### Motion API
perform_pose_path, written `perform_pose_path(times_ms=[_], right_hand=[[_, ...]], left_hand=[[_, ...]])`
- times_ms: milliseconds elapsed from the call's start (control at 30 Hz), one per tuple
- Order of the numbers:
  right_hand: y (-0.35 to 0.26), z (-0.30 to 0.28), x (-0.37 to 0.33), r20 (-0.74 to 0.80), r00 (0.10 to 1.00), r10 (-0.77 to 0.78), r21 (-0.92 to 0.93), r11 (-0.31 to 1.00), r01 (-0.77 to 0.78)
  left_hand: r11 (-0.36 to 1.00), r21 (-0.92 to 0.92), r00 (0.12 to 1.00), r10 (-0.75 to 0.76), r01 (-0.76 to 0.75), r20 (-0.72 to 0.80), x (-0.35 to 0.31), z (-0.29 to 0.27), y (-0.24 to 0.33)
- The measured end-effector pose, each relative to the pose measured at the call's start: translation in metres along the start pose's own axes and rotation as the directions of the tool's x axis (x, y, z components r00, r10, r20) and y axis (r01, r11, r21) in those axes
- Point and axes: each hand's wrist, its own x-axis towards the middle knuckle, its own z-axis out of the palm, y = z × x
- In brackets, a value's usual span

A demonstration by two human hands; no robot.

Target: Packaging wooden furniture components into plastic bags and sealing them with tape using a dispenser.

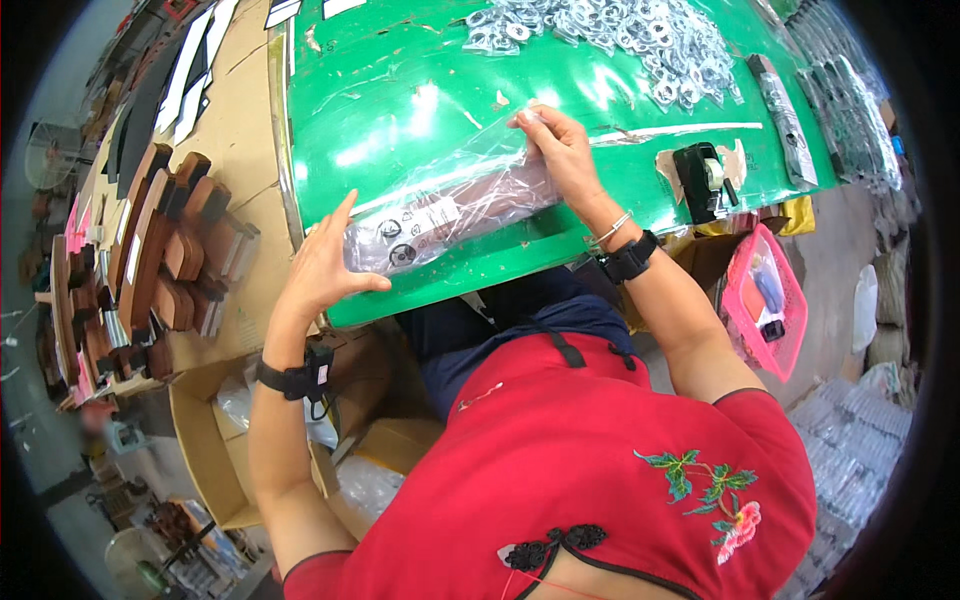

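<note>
A clear plastic bag [480, 150] with a long brown piece [470, 215] inside lies along the near edge of the green tabletop [380, 80]. A white label and dark printed symbols show toward its left end. My right hand [568, 160] pinches the bag's loose film at its upper right, between thumb and fingers. At the other end, my left hand [325, 262] is open, thumb and fingers spread around the bag's left edge. Whether its palm presses on the bag, I cannot tell.
Small bagged metal rings [650, 40] are heaped at the far side. A black tape dispenser [700, 185] stands right of my right hand, near another wrapped piece [782, 120]. Brown wooden parts [160, 240] are stacked at left. A pink basket [762, 300] and a cardboard box [205, 450] sit lower.
</note>
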Motion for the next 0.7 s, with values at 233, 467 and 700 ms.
perform_pose_path(times_ms=[233,467,700], right_hand=[[-0.012,-0.016,-0.022,-0.087,0.977,-0.196,0.126,0.97,0.206],[0.0,-0.02,-0.035,-0.121,0.983,-0.136,0.17,0.973,0.156],[0.007,-0.026,-0.046,-0.168,0.98,-0.107,0.251,0.957,0.148]], left_hand=[[0.886,0.463,0.896,0.176,0.037,-0.408,-0.015,0.025,0.051],[0.821,0.522,0.752,0.19,0.231,-0.631,-0.035,0.077,0.067],[0.932,0.339,0.804,0.296,-0.126,-0.516,-0.005,0.027,0.101]])
